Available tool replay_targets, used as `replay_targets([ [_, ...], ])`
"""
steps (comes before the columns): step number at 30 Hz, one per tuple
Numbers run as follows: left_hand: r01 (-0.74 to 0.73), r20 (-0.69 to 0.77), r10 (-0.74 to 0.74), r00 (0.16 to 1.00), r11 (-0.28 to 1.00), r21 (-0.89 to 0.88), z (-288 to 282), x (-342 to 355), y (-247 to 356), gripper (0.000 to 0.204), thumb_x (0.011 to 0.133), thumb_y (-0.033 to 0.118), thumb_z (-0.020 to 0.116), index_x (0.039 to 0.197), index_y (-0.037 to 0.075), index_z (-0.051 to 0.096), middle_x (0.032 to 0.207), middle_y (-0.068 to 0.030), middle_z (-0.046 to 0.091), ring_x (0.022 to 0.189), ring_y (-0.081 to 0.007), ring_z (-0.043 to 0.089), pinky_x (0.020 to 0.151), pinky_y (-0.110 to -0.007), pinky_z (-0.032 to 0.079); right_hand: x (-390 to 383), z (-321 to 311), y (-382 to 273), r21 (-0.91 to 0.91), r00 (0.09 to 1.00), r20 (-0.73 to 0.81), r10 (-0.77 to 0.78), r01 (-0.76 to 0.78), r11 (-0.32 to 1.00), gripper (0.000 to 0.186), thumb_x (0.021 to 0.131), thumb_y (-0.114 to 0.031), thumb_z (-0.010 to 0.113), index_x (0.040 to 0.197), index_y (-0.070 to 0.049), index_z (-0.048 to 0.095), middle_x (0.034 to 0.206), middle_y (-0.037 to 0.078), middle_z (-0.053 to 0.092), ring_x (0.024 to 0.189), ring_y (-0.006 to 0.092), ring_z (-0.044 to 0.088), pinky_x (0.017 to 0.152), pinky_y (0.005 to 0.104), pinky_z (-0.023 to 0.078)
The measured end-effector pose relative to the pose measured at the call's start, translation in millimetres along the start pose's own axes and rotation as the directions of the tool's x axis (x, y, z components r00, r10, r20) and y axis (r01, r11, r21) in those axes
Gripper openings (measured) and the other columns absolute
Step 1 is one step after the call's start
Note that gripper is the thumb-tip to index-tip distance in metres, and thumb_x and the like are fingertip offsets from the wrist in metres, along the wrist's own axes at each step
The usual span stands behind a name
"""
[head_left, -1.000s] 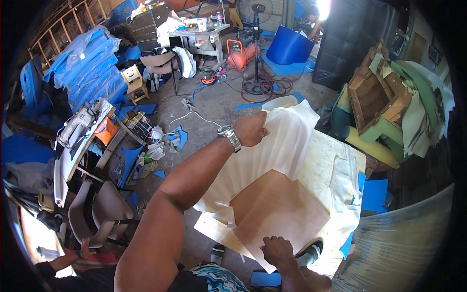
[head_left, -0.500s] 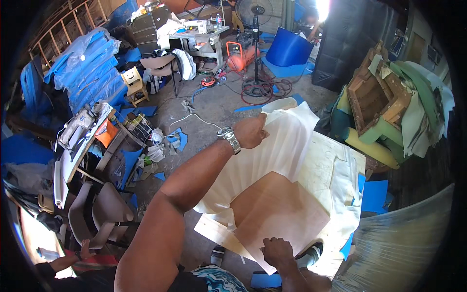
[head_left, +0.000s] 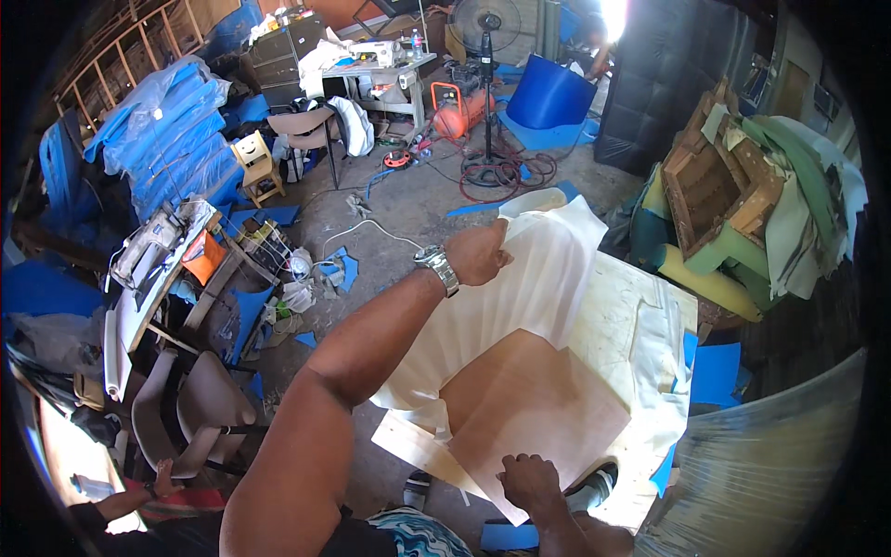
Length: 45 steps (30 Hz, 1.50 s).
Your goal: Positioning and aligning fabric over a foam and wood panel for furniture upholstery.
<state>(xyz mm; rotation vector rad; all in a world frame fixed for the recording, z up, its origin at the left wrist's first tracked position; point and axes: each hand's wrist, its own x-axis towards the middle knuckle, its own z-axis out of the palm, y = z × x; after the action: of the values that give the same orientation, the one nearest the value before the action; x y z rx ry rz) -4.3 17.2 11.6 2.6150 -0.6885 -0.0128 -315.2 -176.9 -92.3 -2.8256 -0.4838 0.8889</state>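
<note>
My left hand (head_left: 478, 255), a metal watch on its wrist, is stretched out over the table and pinches the far left edge of a white fabric (head_left: 534, 278). The cloth hangs in soft pleats from that grip. Partly under it lies a flat brown sheet (head_left: 548, 404) with straight edges, its near corner towards me. At the sheet's near edge is my right hand (head_left: 532, 485), its fingers curled; whatever they hold, if anything, is hidden. Both pieces rest on a pale tabletop (head_left: 640, 288).
Left are a sewing machine (head_left: 153, 243) on a bench and brown chairs (head_left: 213, 399). A pedestal fan (head_left: 487, 102), an orange compressor (head_left: 455, 116) and red hose (head_left: 506, 181) stand ahead. A stripped furniture frame (head_left: 719, 195) is right. Another person's hand (head_left: 165, 480) shows lower left.
My hands, the white fabric and the brown sheet stay almost still. The person in the far background, beside the curved blue sheet, has mostly gone from sight.
</note>
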Motion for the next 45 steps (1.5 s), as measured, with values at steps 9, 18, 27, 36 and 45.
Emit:
replay_targets([
  [9,0.0,0.009,0.0,1.0,1.0,-0.007,-1.8,-0.4,0.4,0.041,0.091,0.028,0.064,0.113,0.001,0.045,0.091,-0.0287,0.064,0.089,-0.047,0.063,0.075,-0.055,0.048,0.1,2.9,1.9,0.003,0.999,-0.039,-0.014,0.014,1.0,0.032,0.093,-0.037,0.06,0.105,-0.008,0.064,0.1,0.016,0.069,0.094,0.0346,0.067,0.079,0.0481,0.054],
  [18,-0.005,-0.007,0.005,1.0,1.0,-0.003,-1.1,-0.5,0.2,0.04,0.09,0.026,0.064,0.114,0.001,0.045,0.089,-0.0286,0.065,0.088,-0.0474,0.063,0.074,-0.055,0.048,1.0,2.5,1.9,-0.005,1.0,-0.024,-0.008,0.008,1.0,0.031,0.094,-0.037,0.06,0.106,-0.008,0.064,0.101,0.015,0.069,0.095,0.0338,0.067,0.079,0.0474,0.054],
  [27,0.014,-0.006,-0.014,1.0,1.0,0.0,-1.4,-1.1,1.7,0.041,0.09,0.027,0.065,0.115,0.001,0.045,0.088,-0.0283,0.065,0.087,-0.0467,0.064,0.073,-0.055,0.049,0.2,1.7,1.0,-0.007,1.0,-0.023,-0.003,0.003,1.0,0.031,0.094,-0.036,0.06,0.106,-0.008,0.064,0.101,0.015,0.069,0.096,0.0335,0.067,0.079,0.0478,0.054],
  [36,-0.013,-0.018,0.013,1.0,1.0,-0.015,-1.0,-0.5,0.6,0.041,0.09,0.026,0.065,0.116,0.002,0.045,0.091,-0.0274,0.065,0.089,-0.0463,0.064,0.076,-0.055,0.048,0.0,3.0,1.8,0.017,0.999,-0.048,-0.005,0.006,1.0,0.029,0.093,-0.035,0.061,0.104,-0.008,0.065,0.1,0.015,0.069,0.095,0.0341,0.067,0.081,0.0481,0.053],
  [45,0.03,0.017,-0.031,0.999,1.0,0.008,-4.4,-2.1,4.3,0.041,0.091,0.027,0.064,0.117,0.002,0.044,0.092,-0.0272,0.065,0.089,-0.0459,0.064,0.075,-0.055,0.048,0.8,0.8,1.6,0.018,1.0,-0.022,0.006,-0.006,1.0,0.031,0.093,-0.035,0.061,0.107,-0.008,0.065,0.102,0.016,0.069,0.097,0.0348,0.066,0.082,0.0485,0.052],
])
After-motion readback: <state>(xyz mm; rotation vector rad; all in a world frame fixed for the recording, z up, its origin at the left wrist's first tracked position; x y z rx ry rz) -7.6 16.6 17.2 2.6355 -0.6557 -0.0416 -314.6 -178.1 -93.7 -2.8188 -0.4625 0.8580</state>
